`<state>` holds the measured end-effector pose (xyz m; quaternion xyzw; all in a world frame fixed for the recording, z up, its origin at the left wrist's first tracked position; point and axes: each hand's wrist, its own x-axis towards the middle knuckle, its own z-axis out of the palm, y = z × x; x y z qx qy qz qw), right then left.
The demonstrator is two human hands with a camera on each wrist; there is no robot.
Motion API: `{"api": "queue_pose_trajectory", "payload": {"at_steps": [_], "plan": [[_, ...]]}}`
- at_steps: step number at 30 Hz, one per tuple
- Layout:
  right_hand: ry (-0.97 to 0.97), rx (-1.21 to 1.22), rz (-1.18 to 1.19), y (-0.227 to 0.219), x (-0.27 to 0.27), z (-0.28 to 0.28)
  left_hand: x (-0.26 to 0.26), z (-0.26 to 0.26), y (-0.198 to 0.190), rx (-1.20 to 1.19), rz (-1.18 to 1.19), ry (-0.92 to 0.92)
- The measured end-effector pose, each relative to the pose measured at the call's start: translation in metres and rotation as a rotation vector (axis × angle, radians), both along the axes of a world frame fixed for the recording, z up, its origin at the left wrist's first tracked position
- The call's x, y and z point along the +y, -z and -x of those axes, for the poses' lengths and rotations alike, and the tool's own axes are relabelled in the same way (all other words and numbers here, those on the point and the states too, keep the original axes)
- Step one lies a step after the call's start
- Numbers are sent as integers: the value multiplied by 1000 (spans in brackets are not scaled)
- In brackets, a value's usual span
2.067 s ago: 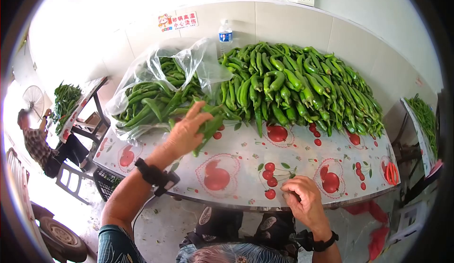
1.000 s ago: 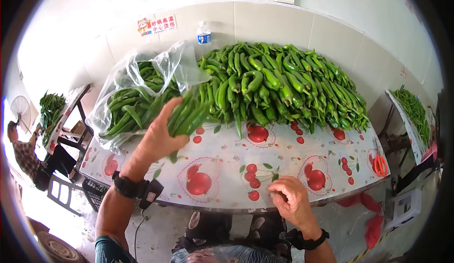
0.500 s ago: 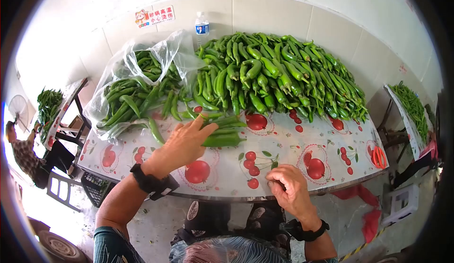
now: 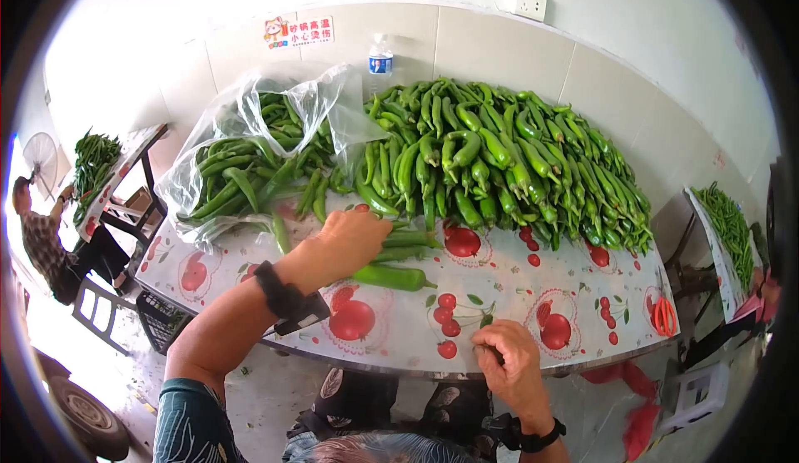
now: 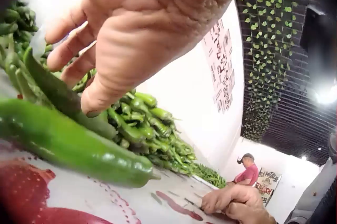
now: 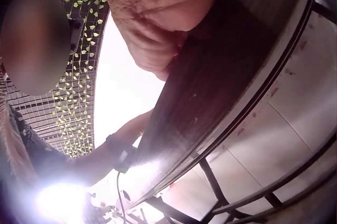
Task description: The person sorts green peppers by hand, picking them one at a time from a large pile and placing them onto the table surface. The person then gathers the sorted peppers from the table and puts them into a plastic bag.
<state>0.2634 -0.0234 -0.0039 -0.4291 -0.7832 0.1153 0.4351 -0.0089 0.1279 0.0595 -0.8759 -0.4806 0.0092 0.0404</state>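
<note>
1. Likely step: sorting loose peppers (image 4: 393, 277) on the tablecloth (image 4: 499, 276).
2. Left hand (image 4: 348, 238): fingers loosely spread over them.
3. Right hand (image 4: 512, 356): loosely curled, apparently idle.
4. Next move likely requires a pinch.

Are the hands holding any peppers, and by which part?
I can't tell whether the left hand grips the dark green pepper; its thumb is right by the pepper's side. The right hand shows nothing held.
</note>
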Motion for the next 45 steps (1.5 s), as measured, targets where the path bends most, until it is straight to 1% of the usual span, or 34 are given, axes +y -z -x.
{"api": "queue_pose_trajectory", "payload": {"at_steps": [1, 4, 7, 10, 11, 14, 15, 18, 19, 22, 23, 26, 27, 30, 33, 36, 39, 42, 45], "plan": [[1, 12, 11, 1, 0, 0, 1, -1, -6, 4, 47, -21], [-3, 10, 8, 2, 0, -2, 7, 13, -9, -68, -62, 93], [10, 23, 3, 1, 0, 0, 13, 29, -22, -244, -121, 174], [26, 1, -16, 3, 0, 1, 30, 35, -28, -412, -313, 365], [23, 2, -9, 3, 0, 2, 39, 35, -29, -447, -346, 380], [28, -3, 11, 3, -1, 0, 64, 26, -34, -435, -392, 333], [33, -9, 19, 2, -2, 0, 73, 24, -34, -450, -407, 354], [40, -17, 28, 3, -2, -1, 109, 15, -30, -504, -365, 325], [41, -17, 30, 4, -2, -2, 121, 13, -25, -504, -442, 356], [52, -19, 44, 5, -2, -2, 143, 11, -8, -563, -328, 117], [51, -19, 44, 5, -1, -2, 148, 12, -1, -516, -414, -23], [47, -10, 46, 4, -1, -3, 154, 6, -6, -585, -49, -160], [45, -5, 45, 4, 0, -3, 148, 0, -6, -672, -155, -94], [59, 14, 42, 0, 0, 0, 134, -3, -23, -675, 204, -216], [68, 25, 44, 0, 0, 0, 137, 1, -12, -696, 146, -167], [68, 19, 34, 1, 0, 0, 155, 0, -3, -916, 79, -175], [72, 22, 16, 3, 0, -1, 166, -5, -1, -947, 84, -262], [84, 40, 27, 1, -1, -1, 166, -2, 0, -871, 75, -241], [85, 53, 25, 3, 0, 0, 160, 6, -2, -731, 7, -246]]}}
